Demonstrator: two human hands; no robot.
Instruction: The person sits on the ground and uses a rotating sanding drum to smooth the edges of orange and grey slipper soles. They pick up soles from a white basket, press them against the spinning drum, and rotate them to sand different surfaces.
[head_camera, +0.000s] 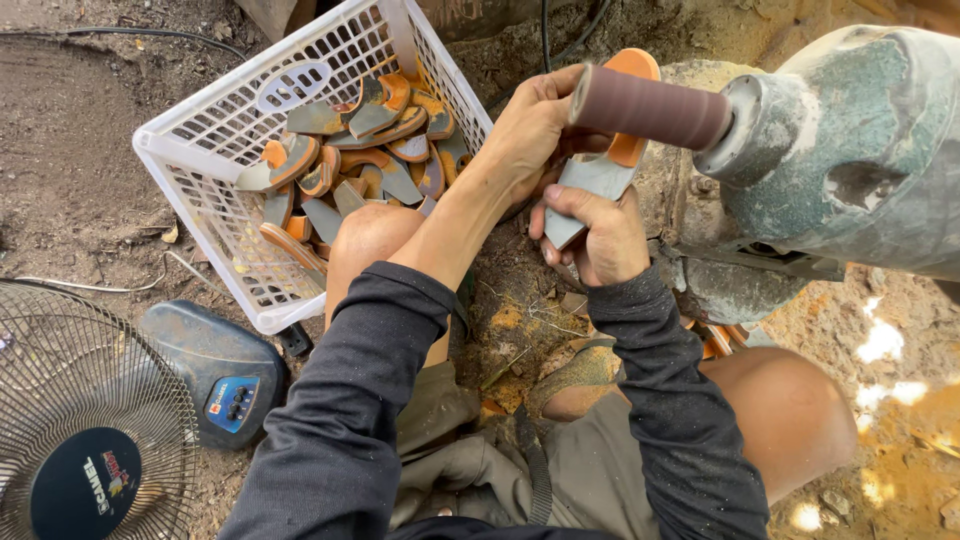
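Both of my hands hold one grey and orange shoe sole piece (600, 175) against the brown sanding drum (650, 106) of a dusty grey-green grinding machine (850, 150). My left hand (530, 125) grips the piece's upper end, behind the drum. My right hand (595, 235) grips its lower grey end. The orange tip shows above the drum. I sit low with knees bent, black sleeves on both arms.
A white plastic basket (200, 140) at upper left holds several similar grey and orange pieces (360, 150). A floor fan (90, 420) with a dark blue base (215, 370) stands at lower left. Cables run over the dirt ground. More orange pieces (715, 340) lie under the machine.
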